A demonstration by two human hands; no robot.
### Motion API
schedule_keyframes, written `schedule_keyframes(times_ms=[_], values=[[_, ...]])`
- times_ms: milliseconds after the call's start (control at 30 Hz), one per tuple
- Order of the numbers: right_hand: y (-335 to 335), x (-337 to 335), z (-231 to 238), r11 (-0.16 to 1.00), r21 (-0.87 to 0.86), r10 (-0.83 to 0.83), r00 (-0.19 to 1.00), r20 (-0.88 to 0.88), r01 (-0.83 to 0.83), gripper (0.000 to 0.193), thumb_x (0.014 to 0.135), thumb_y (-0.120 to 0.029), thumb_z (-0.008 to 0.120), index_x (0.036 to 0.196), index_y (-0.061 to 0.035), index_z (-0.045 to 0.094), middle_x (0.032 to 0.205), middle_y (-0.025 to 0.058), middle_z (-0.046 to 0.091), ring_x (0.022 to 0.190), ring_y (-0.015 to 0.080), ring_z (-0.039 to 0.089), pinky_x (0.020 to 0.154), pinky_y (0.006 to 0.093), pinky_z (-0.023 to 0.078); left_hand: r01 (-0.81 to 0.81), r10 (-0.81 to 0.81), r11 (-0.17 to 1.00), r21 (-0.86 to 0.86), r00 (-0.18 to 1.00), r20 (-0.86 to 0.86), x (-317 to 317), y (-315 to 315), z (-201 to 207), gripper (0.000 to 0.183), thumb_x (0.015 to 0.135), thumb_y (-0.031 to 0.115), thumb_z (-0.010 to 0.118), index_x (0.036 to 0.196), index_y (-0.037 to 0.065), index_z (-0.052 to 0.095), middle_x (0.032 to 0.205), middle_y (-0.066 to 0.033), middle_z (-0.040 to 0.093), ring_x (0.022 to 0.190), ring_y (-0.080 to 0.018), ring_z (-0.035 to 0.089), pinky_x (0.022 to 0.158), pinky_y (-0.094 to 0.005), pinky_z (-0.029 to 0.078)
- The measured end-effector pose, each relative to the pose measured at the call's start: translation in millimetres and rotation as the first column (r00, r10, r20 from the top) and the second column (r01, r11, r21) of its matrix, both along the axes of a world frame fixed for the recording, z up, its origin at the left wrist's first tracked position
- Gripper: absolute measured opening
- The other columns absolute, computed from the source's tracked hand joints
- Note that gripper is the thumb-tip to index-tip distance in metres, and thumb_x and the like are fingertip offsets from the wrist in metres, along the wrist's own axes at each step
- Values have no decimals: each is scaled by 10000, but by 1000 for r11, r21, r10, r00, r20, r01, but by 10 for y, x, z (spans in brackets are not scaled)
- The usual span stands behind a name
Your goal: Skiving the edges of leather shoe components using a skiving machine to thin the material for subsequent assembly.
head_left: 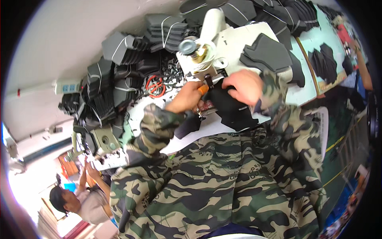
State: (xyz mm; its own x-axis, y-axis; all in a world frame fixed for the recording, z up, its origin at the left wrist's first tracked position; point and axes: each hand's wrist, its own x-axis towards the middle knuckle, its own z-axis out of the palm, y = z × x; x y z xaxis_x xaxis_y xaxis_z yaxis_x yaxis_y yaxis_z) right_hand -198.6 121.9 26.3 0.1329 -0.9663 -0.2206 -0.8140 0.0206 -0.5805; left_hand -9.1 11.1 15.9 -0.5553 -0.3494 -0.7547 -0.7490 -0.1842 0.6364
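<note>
My left hand [185, 96] is beside the working head of a cream sewing-type machine [211, 24], fingers curled at the left edge of a black sheet-material piece [229, 104]. An orange wrap [203, 89] covers one of its fingers. My right hand [244, 85] rests over the right side of the same piece, fingers bent and apart, thumb away from them. Part of the piece's edge is hidden under my hands and the machine head. A dark flat piece [187, 126] lies nearer me, below my left hand.
Tied stacks of dark grey cut pieces [165, 32] line the back and left. Loose grey pieces [268, 51] lie right of the machine. Black scraps and an orange-red coil [155, 86] are on the left. A co-worker [85, 203] sits at another machine [105, 139], lower left.
</note>
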Motion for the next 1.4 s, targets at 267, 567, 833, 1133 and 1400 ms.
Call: schedule_keyframes(times_ms=[267,567,833,1133,1400], values=[[504,234,-69,957,216,-290,709,643,195,235,725,-71,668,948,-10,623,887,115,659,824,219,653,768,312,495,108,-116,975,-195,993,-30,260,95,198,240,933,166,427,999,-18,566,628,-74,578,433,-142,542,399,-283,400],[390,1072,-267,953,244,-301,651,697,180,550,838,-116,615,1313,53,396,753,147,630,691,127,586,652,280,483,-26,18,990,136,998,59,502,-278,-244,256,924,203,531,1018,-9,638,897,-24,651,771,-88,582,716,-244,477],[641,881,-277,821,312,-506,355,786,479,616,825,-59,641,1347,59,334,982,163,638,794,137,619,691,275,498,-3,3,1000,28,1000,-11,71,-180,-27,290,937,247,487,1000,4,632,614,-15,558,426,-94,486,380,-254,383],[756,424,-129,713,199,-555,367,747,673,227,901,-46,548,1109,25,605,951,51,645,822,97,563,734,266,473,-90,45,957,-277,985,-164,336,-53,-142,160,913,110,474,972,-14,555,611,-107,586,480,-204,569,417,-337,419],[612,-261,-17,731,-600,-507,847,-157,326,401,710,-97,679,1097,-57,581,1117,114,585,1037,309,541,869,425,416,711,-358,420,-564,701,617,1523,70,-749,380,768,357,691,1065,132,618,858,-107,633,769,-300,656,656,-423,511]])
